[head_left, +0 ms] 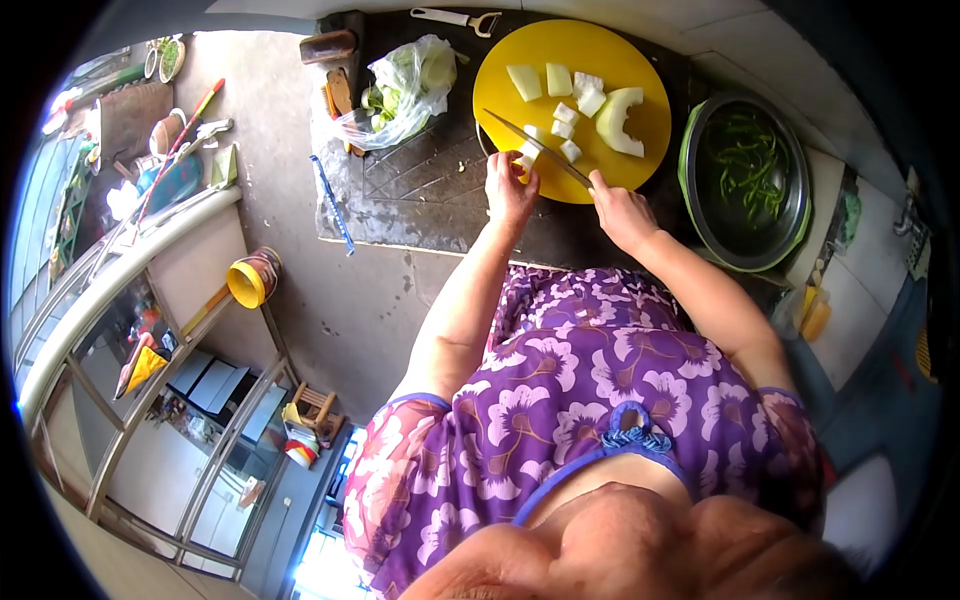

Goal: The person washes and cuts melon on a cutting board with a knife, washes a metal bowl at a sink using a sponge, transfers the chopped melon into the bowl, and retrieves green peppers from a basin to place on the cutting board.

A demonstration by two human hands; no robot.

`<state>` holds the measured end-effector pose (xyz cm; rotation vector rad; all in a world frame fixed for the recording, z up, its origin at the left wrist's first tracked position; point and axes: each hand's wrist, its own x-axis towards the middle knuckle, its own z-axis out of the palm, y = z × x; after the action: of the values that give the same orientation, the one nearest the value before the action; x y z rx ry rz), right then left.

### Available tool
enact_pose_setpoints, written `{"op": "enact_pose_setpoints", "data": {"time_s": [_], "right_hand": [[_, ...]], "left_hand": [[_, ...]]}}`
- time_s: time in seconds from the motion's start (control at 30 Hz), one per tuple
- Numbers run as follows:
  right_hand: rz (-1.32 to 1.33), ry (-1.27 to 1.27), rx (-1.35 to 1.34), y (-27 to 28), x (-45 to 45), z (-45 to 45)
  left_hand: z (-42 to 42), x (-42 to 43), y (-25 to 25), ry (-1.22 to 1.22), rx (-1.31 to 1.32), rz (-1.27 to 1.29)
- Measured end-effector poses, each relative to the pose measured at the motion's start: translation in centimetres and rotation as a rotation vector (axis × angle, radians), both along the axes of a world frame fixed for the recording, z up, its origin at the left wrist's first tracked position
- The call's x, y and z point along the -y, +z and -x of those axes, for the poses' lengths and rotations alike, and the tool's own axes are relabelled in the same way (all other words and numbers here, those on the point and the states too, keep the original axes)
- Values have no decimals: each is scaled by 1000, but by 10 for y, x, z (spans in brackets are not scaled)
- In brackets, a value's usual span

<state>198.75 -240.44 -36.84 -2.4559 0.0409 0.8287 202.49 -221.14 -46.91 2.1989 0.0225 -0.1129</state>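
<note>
On the round yellow cutting board lie several white chunks and a larger curved piece of pale green-edged melon, which looks like winter melon. My right hand grips the handle end of a knife, whose blade slants up and left across the board. At the board's lower left edge, the bent fingers of my left hand hold a melon chunk beside the blade. Part of that chunk is hidden by the fingers and knife.
A dark basin with green peppers or beans stands right of the board. To the left are a plastic bag of greens and wooden-handled tools. A peeler lies at the back of the dark counter.
</note>
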Motion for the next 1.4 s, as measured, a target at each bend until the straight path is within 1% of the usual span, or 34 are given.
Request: {"op": "enact_pose_setpoints", "data": {"time_s": [0.1, 0.2, 0.3, 0.4, 0.43, 0.47, 0.53, 0.6, 0.63, 0.67, 0.77, 0.8, 0.9, 1.0, 1.07, 1.1, 1.2, 1.27, 1.3, 1.4], "right_hand": [[74, 95, 32, -8, -2, 6], [113, 119, 52, -35, -2, 10], [27, 24, 7, -40, 1, 10], [-23, -171, -6, -35, 5, 20], [-8, -201, 93, -36, 8, 28], [-19, -226, 121, -36, 12, 34], [-39, -281, 180, -33, 18, 42], [-38, -325, 224, -32, 22, 48], [-27, -337, 238, -34, 24, 52], [-17, -349, 253, -35, 25, 55], [-67, -323, 191, -27, 30, 61], [-80, -301, 158, -20, 30, 60], [-65, -224, 90, -20, 29, 65], [-108, -167, 19, -26, 27, 57], [-76, -190, -5, -30, 25, 47], [-52, -212, -5, -30, 23, 40], [-25, -251, 47, -44, 22, 39], [-43, -261, 92, -48, 22, 41], [-30, -261, 77, -44, 20, 39], [-8, -195, 52, -17, 11, 23]], "left_hand": [[0, -1, -5, -11, -5, 12], [-2, 0, 0, -21, 1, -10], [-5, 1, 1, -16, -42, -30], [-12, 11, -7, -54, -42, 29], [-15, 16, -11, -71, -39, 115], [-19, 22, -16, -85, -81, 262], [-38, 29, -7, -53, -104, 137], [-74, 32, -16, 49, 14, 36], [-95, 35, -21, 124, -52, 58], [-112, 42, -24, 143, -10, -73], [-150, 50, -35, 14, -177, -195], [-159, 55, -25, -19, -249, -222], [-167, 38, -40, -19, -311, -299], [-156, 12, -34, -32, -173, -307], [-134, -4, -28, 22, -52, -253], [-119, -8, -16, 30, -16, -225], [-71, -10, -8, -156, 258, -302], [-41, -7, -3, -410, 326, -372], [-25, -8, -16, -423, 301, -286], [-7, -3, -4, -298, 287, -167]]}}
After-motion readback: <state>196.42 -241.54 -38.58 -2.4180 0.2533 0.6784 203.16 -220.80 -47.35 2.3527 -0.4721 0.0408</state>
